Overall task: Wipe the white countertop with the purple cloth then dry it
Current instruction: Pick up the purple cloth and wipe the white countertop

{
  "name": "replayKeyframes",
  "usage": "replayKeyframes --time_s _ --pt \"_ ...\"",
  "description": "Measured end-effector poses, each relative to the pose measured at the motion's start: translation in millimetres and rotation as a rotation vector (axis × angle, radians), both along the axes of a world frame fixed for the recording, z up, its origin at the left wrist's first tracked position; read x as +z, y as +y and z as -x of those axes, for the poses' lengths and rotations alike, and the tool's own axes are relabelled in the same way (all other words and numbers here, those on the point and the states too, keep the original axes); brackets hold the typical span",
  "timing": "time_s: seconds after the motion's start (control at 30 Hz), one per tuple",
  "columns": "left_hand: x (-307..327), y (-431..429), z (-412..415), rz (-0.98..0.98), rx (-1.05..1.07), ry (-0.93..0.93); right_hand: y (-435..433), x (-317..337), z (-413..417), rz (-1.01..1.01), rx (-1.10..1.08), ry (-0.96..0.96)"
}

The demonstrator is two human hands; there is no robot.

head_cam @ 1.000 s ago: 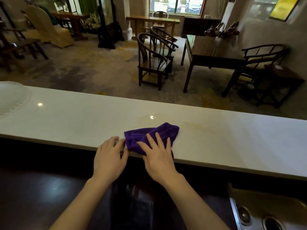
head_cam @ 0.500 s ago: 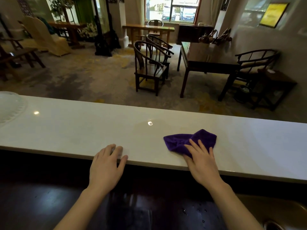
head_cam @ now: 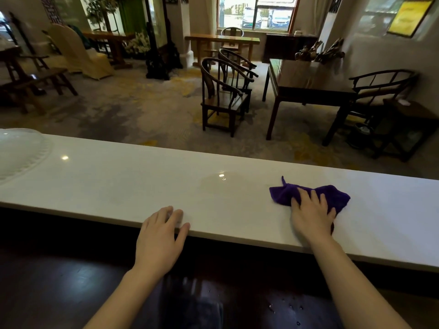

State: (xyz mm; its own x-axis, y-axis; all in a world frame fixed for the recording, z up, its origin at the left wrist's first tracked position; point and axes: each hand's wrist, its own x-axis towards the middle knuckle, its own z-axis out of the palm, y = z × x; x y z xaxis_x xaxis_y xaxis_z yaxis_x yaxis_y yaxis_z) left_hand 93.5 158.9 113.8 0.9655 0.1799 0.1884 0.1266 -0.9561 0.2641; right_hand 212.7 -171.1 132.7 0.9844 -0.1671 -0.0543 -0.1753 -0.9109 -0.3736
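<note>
A long white countertop (head_cam: 118,181) runs across the view. The crumpled purple cloth (head_cam: 337,198) lies on its right part. My right hand (head_cam: 311,214) presses flat on the cloth with fingers spread, covering its middle. My left hand (head_cam: 161,231) rests palm down on the counter's near edge, holding nothing. A faint damp patch (head_cam: 221,184) shines on the counter between the hands.
A white ribbed dish (head_cam: 19,153) sits at the counter's far left. Below the near edge is a dark lower surface (head_cam: 59,281) with water drops. Beyond the counter lie carpet, dark wooden chairs (head_cam: 223,96) and a table (head_cam: 306,84).
My right hand has slid the purple cloth to the right along the counter, away from my left hand. My left hand stays at the near edge.
</note>
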Motion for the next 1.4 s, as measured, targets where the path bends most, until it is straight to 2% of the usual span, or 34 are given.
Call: replayKeyframes --time_s 0.3,0.57,0.73,0.97,1.4 --pt "-1.6 -0.1 -1.1 -0.005 0.01 0.001 80.3 -4.7 -44.1 0.013 0.087 -0.013" --pt "-6.4 3.1 -2.2 -0.009 0.013 -0.027 160.4 -5.2 -59.3 -0.061 0.333 -0.013" --pt "-6.4 3.0 -3.1 -0.009 0.014 -0.025 190.5 -6.6 -48.3 -0.088 0.558 0.006" --pt "-6.7 1.9 -2.2 -0.004 0.027 -0.036 180.0 -17.7 -10.0 -0.053 0.728 -0.051" --pt "-2.8 0.3 0.4 0.013 0.031 -0.02 98.8 -17.0 73.9 -0.001 0.732 -0.138"
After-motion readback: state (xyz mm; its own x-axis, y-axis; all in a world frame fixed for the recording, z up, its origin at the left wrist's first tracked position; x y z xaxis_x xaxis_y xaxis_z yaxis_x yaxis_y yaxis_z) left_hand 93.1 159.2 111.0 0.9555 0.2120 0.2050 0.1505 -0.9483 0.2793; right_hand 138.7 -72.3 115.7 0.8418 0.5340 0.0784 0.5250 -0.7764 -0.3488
